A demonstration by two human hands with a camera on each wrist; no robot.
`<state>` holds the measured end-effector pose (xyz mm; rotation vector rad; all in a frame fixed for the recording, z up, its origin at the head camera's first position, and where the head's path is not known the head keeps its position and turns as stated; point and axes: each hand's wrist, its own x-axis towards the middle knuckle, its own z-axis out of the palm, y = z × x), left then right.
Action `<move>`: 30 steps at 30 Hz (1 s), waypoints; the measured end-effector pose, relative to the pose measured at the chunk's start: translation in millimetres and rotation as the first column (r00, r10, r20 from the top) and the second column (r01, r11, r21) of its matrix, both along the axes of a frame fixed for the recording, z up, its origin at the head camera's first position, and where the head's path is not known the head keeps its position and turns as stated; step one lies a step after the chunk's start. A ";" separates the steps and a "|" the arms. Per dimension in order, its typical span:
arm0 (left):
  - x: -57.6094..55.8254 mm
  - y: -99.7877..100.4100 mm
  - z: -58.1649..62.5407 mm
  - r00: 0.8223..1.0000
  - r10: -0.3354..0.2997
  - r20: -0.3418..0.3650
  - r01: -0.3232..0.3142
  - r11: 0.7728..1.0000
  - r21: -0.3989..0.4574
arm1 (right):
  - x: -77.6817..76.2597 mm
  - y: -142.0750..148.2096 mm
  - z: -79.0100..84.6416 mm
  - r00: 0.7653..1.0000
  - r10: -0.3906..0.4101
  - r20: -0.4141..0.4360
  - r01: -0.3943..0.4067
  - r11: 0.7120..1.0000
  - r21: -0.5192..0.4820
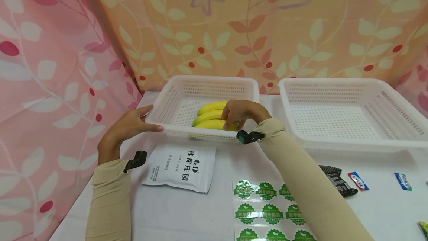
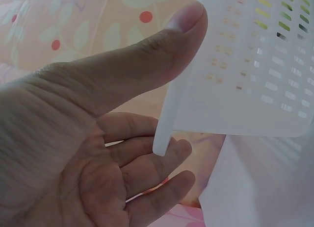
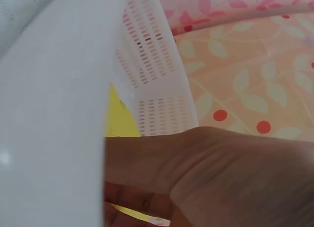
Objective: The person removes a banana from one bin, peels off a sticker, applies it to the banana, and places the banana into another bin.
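A bunch of yellow bananas (image 1: 210, 116) lies inside the left white plastic basket (image 1: 204, 131). My right hand (image 1: 241, 112) reaches over the front rim, its bent fingers gripping the bunch at its right end; in the right wrist view the basket wall hides much of that hand (image 3: 196, 168). At the basket's left front corner is my left hand (image 1: 131, 124), thumb along the rim and fingers loosely extended outside. The left wrist view shows the thumb against the basket wall (image 2: 216, 104) and the fingers spread beneath the rim.
A second white basket (image 1: 334, 143) stands to the right. In front lie a white pouch with printed characters (image 1: 182, 166) and a sheet of green round stickers (image 1: 264, 214). A black packet (image 1: 337, 181) and small blue-and-red wrappers (image 1: 358, 180) lie right. Floral cloth (image 1: 214, 29) hangs behind.
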<state>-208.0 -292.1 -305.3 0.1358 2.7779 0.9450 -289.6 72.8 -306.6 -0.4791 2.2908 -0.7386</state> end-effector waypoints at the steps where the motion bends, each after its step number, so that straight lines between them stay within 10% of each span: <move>1: -0.3 0.4 -0.3 1.000 -0.004 -0.002 0.004 1.000 -0.002 | 0.4 0.2 -0.7 1.000 -0.006 0.004 0.006 1.000 0.000; 16: -2.0 -2.7 -2.3 1.000 -0.010 0.006 0.010 1.000 -0.016 | 13.8 26.1 28.3 0.973 -0.012 -0.230 -0.020 0.991 -0.136; 30: -3.1 -3.6 -1.6 1.000 -0.019 0.008 0.019 1.000 -0.008 | 75.1 92.8 68.9 0.912 -0.076 -0.404 -0.034 0.965 -0.259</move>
